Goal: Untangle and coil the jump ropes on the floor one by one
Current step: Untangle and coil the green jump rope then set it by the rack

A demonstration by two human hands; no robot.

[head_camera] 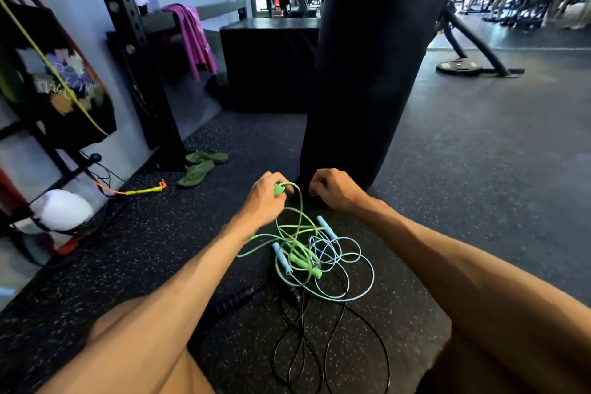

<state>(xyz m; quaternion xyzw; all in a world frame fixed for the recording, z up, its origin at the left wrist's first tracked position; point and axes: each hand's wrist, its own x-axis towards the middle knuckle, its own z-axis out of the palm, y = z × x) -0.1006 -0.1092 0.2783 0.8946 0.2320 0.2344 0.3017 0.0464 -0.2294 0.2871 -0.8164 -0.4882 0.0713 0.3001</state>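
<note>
Green, blue and black jump ropes (315, 254) lie tangled together.

Dark speckled rubber floor (160, 265). Tangled heap on it: green jump rope (295, 227), blue jump rope (367, 281), black jump rope (297, 345). Green flip-flops (201, 166) and yellow-handled rope (144, 191) farther left.

Both arms fwd; L grip (267, 193) curled round green handle (279, 190), R grip (335, 189) curled, hold unclear.
</note>
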